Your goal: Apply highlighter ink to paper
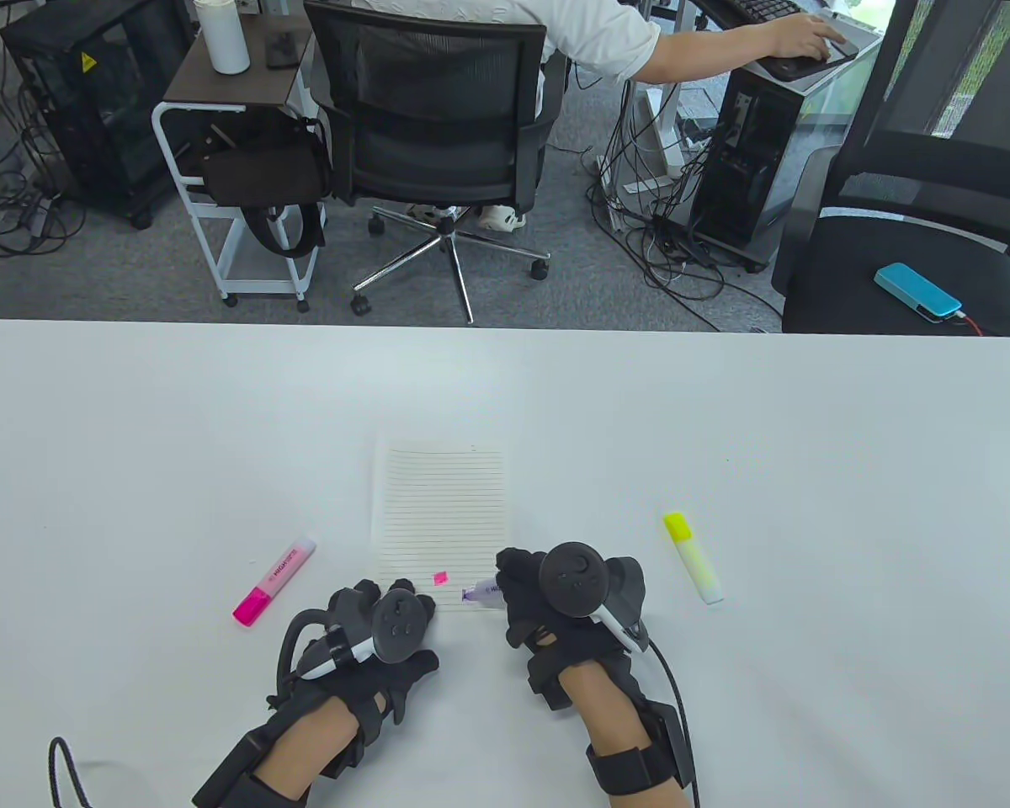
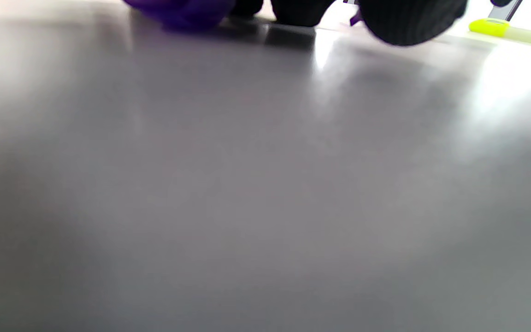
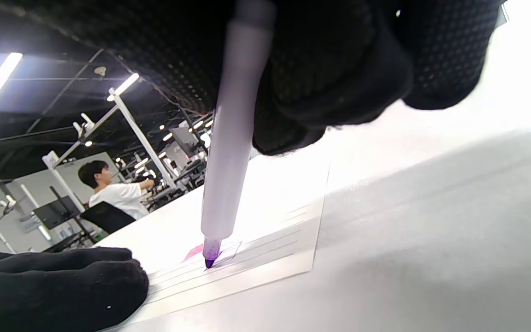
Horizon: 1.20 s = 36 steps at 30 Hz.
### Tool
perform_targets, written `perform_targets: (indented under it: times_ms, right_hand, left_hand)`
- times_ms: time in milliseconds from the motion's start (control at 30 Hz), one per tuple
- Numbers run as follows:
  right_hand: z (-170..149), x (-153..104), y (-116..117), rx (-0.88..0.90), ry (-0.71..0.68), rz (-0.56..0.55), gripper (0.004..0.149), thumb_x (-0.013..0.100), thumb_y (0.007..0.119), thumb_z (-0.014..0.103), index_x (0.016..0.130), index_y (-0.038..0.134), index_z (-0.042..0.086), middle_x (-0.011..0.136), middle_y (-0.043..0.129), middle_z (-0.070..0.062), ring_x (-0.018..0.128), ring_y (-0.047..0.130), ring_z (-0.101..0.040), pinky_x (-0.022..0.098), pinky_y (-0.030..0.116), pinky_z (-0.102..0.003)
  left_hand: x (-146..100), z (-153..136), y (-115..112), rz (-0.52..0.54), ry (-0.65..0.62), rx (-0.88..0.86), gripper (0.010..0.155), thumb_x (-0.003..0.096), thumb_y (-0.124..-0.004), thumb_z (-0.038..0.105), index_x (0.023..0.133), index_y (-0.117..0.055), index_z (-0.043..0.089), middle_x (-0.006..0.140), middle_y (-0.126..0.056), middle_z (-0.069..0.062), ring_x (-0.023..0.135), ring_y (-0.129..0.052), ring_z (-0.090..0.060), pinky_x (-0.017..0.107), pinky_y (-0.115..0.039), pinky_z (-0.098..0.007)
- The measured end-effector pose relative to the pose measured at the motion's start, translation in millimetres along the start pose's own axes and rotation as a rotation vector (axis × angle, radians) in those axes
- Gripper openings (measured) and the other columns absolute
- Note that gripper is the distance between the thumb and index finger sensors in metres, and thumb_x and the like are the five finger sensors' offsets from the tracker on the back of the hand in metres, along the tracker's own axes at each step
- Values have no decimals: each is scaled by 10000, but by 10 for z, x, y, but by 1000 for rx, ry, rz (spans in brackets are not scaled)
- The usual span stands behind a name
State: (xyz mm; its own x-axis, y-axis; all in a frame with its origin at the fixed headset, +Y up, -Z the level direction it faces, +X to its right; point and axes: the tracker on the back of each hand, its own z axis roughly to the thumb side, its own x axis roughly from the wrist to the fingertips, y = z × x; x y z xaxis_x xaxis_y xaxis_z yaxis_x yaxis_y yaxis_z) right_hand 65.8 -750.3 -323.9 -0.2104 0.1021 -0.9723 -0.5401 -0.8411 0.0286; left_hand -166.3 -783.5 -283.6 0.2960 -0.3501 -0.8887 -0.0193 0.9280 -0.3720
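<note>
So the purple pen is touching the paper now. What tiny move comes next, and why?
Probably a short sideways drag of the tip. The right hand holds the uncapped purple highlighter with its tip on the lined white paper sheet, while the left hand rests at the sheet's near corner.

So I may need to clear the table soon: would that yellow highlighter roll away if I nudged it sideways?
Probably only a little. The yellow highlighter lies flat on the smooth white table, and its body looks flattish rather than round. It is small and plastic, so likely light, and it would probably slide easily.
</note>
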Motion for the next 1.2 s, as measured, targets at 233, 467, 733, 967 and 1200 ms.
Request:
perform_targets:
  times_ms: [233, 467, 733, 967, 1200]
  right_hand:
    - [-23, -1, 7, -5, 15, -37, 361, 484, 860, 294, 812, 911, 153, 617, 1002, -178, 324, 971, -325, 458, 794, -587]
    - [-42, 6, 18, -7, 24, -55, 363, 486, 856, 299, 818, 906, 160, 624, 999, -177, 330, 971, -323, 460, 793, -586]
    - [-45, 4, 2, 4, 27, -22, 360, 484, 860, 299, 811, 913, 158, 615, 1002, -176, 323, 970, -322, 460, 796, -585]
    - [-44, 8, -17, 12, 35, 17, 359, 484, 861, 297, 805, 916, 147, 601, 1006, -182, 309, 970, -322, 453, 797, -587]
    - [-40, 7, -11, -4, 37, -7, 359, 484, 858, 296, 807, 914, 149, 606, 1005, -181, 313, 971, -324, 453, 796, -588]
  left_hand:
    - [1, -3, -1, -1, 0, -3, 709, 469, -664, 584, 1093, -470, 309, 1179, -373, 7, 1068, -409, -478, 725, -335, -679]
    - [0, -5, -4, -1, 0, -3, 710, 470, -663, 584, 1094, -467, 309, 1179, -371, 6, 1068, -407, -477, 726, -334, -678]
    - [2, -6, -5, -2, -1, -3, 710, 470, -664, 583, 1094, -467, 307, 1179, -370, 4, 1067, -407, -479, 726, -336, -678]
    - [3, -6, -6, -2, -1, -3, 709, 471, -663, 584, 1094, -467, 308, 1179, -369, 4, 1067, -406, -478, 725, -337, -678]
    - [3, -8, -8, -3, -2, -5, 710, 470, -663, 585, 1093, -467, 308, 1179, -367, 7, 1067, -405, -479, 726, -336, -678]
